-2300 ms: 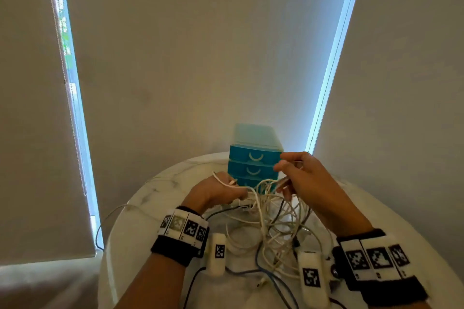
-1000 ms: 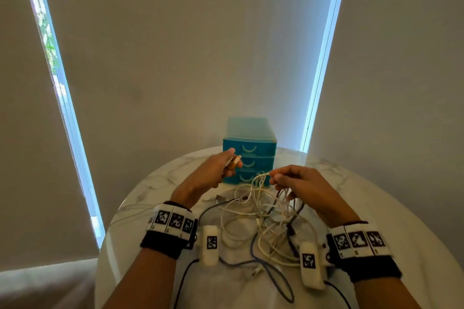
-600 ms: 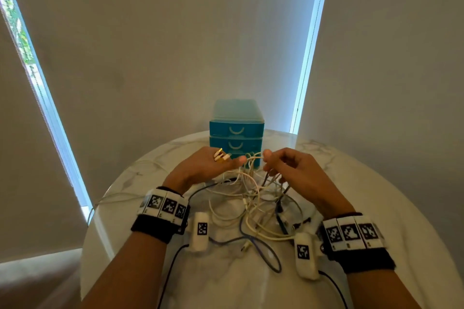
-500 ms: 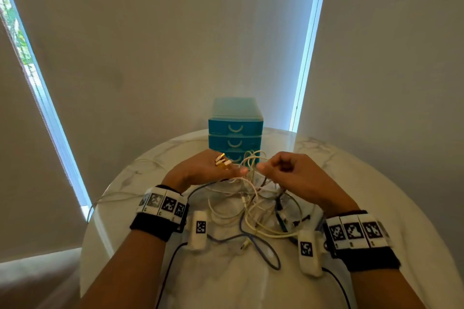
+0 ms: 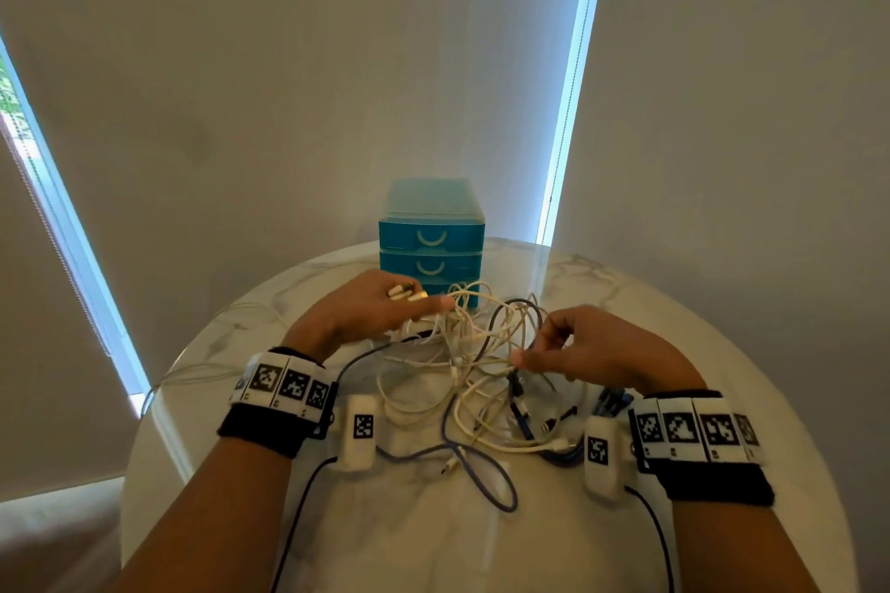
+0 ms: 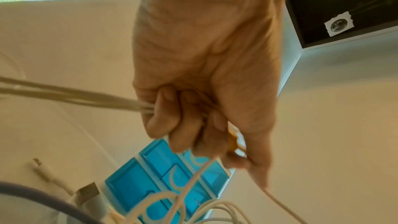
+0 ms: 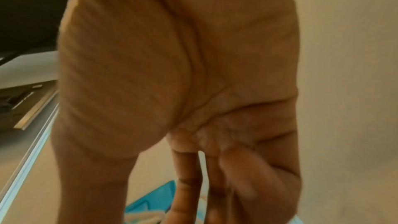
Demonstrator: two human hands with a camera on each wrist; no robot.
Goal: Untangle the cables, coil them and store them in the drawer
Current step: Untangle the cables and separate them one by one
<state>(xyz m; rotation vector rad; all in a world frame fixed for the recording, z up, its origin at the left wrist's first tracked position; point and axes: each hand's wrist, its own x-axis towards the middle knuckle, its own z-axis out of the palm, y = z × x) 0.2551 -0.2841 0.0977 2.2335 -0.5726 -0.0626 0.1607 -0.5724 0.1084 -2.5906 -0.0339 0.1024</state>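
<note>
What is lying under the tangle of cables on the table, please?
Only the marble table shows beneath the cable tangle. Both hands, left and right, hold strands; whatever sits below the densest knot is hidden.

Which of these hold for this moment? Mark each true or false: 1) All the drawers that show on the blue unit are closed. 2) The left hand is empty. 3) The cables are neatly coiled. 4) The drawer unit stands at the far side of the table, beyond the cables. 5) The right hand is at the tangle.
1) True: the blue drawer unit shows its visible drawer fronts shut.
2) False: the left hand grips white cables, its fingers curled round them, with connector ends sticking out above the knuckles.
3) False: the cables lie in a loose tangle on the marble table.
4) True: it stands behind the tangle, near the blinds.
5) True: the right hand pinches at strands on the tangle's right side.
</note>
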